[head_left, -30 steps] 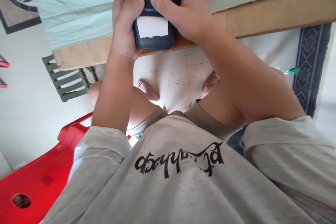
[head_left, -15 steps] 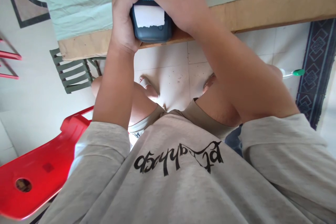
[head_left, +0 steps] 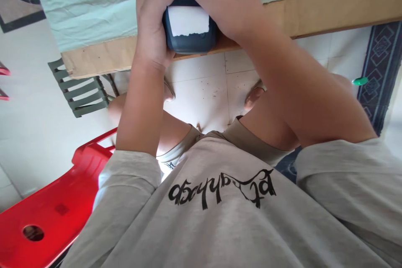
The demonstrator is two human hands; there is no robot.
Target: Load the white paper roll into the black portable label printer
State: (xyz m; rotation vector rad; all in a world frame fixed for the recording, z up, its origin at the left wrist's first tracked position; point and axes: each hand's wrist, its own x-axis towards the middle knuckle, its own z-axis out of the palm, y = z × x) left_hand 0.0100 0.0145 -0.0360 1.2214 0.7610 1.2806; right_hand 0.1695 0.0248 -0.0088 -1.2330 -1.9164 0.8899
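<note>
While the person looks down, both hands hold a small dark printer (head_left: 190, 29) at the near edge of the tabletop (head_left: 329, 8). The left hand (head_left: 153, 21) wraps around the printer's left side, with its thumb bent over the top. The right hand (head_left: 234, 4) wraps around the right side, and its thumb lies across the top too, so the printer sits snug between the two hands. A white paper label (head_left: 188, 21) sticks out of the printer just below the thumbs. A pale green cloth (head_left: 88, 4) covers the tabletop. A red chair (head_left: 47, 213) stands on the floor to the left, near a green chair (head_left: 81, 96).
</note>
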